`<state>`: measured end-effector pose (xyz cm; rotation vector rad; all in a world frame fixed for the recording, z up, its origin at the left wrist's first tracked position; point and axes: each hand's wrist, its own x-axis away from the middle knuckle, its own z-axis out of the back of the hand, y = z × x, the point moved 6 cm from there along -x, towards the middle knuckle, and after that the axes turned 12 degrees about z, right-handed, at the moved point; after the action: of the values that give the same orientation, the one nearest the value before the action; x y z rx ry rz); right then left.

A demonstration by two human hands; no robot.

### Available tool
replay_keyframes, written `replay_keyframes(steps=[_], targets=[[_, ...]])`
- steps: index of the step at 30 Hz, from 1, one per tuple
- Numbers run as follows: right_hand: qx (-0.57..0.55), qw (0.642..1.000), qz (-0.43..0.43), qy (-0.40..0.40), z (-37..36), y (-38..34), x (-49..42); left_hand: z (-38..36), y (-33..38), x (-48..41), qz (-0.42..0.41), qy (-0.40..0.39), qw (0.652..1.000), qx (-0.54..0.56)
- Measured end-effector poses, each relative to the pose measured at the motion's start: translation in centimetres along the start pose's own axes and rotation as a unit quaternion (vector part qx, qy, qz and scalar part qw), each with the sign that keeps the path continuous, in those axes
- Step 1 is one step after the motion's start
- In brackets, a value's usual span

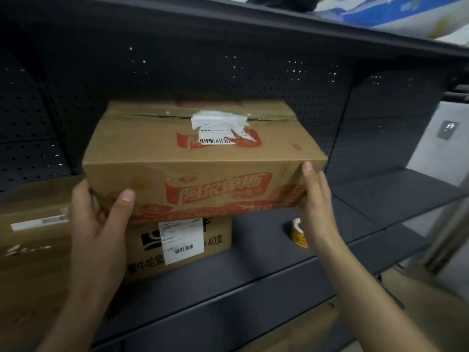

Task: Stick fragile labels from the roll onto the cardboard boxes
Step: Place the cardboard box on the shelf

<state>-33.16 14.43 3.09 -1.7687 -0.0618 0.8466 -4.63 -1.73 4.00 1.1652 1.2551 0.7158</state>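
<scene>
Dark shelf (253, 252): left grip (99, 219), right grip (317, 199) clasp box (203, 158) ends; label roll (296, 232) below

— Where does the camera sit?
— On the person's head, facing forward at a dark shelf (253, 250).
— How close?
— Near. The left hand (101, 219) and right hand (317, 207) reach in from the bottom edge, and the box (203, 153) fills the middle.
— Any second angle?
— One wide view only, with edges bowed.
</scene>
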Motion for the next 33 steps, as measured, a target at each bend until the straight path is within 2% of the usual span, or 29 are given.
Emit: replay_keyframes(steps=[4, 13, 26, 33], targets=[[0.004, 0.999, 0.019, 0.028, 3.5, -0.6, 0.9, -2.8, 0.1, 1.6, -0.023, -0.044, 0.999, 0.007], [0.002, 0.998, 0.020, 0.054, 11.1, 0.1, -0.1, -9.7, -0.8, 4.3, -0.003, -0.097, 0.995, 0.030], [0.000, 1.000, 0.014, -0.015, 26.0, 5.0, -6.7, -25.1, -4.1, 9.6, 0.028, -0.052, 0.998, -0.028], [0.007, 0.999, -0.001, -0.050, 28.9, 8.2, -10.1, -29.9, -6.0, 10.2, 0.058, -0.021, 0.997, -0.035]])
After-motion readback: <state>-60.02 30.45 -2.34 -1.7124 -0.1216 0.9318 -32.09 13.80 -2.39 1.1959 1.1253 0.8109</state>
